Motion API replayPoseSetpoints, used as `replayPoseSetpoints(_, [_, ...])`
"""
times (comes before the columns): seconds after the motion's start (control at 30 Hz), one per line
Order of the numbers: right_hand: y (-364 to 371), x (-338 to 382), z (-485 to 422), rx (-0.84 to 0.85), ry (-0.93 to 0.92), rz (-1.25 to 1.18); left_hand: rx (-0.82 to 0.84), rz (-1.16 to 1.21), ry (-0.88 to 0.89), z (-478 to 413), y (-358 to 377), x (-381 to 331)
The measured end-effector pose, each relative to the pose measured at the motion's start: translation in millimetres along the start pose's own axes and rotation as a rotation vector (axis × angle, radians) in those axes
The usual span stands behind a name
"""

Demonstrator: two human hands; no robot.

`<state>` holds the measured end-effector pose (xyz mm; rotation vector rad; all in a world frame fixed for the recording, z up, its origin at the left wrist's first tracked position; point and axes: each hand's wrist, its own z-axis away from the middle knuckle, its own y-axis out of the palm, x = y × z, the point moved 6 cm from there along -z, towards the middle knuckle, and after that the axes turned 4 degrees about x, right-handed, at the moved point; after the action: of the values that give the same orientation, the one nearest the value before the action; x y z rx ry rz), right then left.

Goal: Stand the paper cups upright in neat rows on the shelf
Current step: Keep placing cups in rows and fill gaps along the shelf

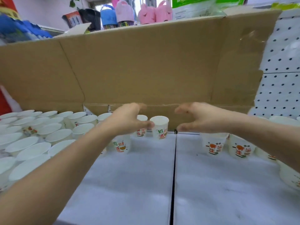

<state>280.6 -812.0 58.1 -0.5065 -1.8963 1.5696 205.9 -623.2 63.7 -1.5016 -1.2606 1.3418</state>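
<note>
Several white paper cups (48, 127) with printed red and green characters stand upright in close rows on the left of the white shelf (129, 184). One upright cup (159, 127) stands alone at the back middle. My left hand (128, 119) reaches in just left of it, fingers spread, its thumb tip touching or nearly touching the cup's side. My right hand (199, 118) hovers open to the cup's right, holding nothing. A few more cups (214, 145) stand at the right, partly under my right forearm. Both hands are blurred.
A flattened brown cardboard sheet (146, 67) leans against the back of the shelf. White pegboard (280, 70) shows at the right. A dark seam (174, 176) divides the shelf surface. Toys and packets sit on a higher shelf behind.
</note>
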Motion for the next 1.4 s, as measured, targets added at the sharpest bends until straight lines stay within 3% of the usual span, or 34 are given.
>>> replayPoseSetpoints(0.1, [19.0, 14.9, -45.8, 0.069, 0.061, -0.034, 0.110, -0.081, -0.153, 8.4, -6.5, 47.2])
replayPoseSetpoints(0.23, [40.7, 23.2, -82.6, 0.082, 0.130, -0.086, 0.240, -0.056, -0.224, 9.9, 3.4, 75.6])
replayPoseSetpoints(0.37, [49.5, 29.9, -95.2, 0.045, 0.149, -0.088, 0.259, -0.027, -0.218, 8.6, 6.1, 84.3])
replayPoseSetpoints(0.5, [45.7, 36.1, -89.2, 0.055, 0.156, -0.061, 0.190, -0.192, -0.206, 9.8, 1.2, 76.3])
replayPoseSetpoints(0.7, [-19.9, 20.3, -7.5, -0.026, 0.130, -0.118, 0.101, -0.025, -0.039, 12.9, 5.2, 10.6])
replayPoseSetpoints(0.97, [-47.3, -52.7, 127.1, 0.003, 0.408, -0.038, 0.177, 0.051, 0.239, 11.3, 54.3, -130.6])
replayPoseSetpoints(1.2, [-14.0, -68.0, 146.2, 0.028, 0.431, 0.235, 0.109, -0.019, 0.249, 17.2, 79.1, -170.2])
replayPoseSetpoints(1.4, [-10.7, -73.3, 145.1, -0.009, 0.431, 0.301, 0.069, -0.002, 0.215, 20.5, 80.5, -176.5])
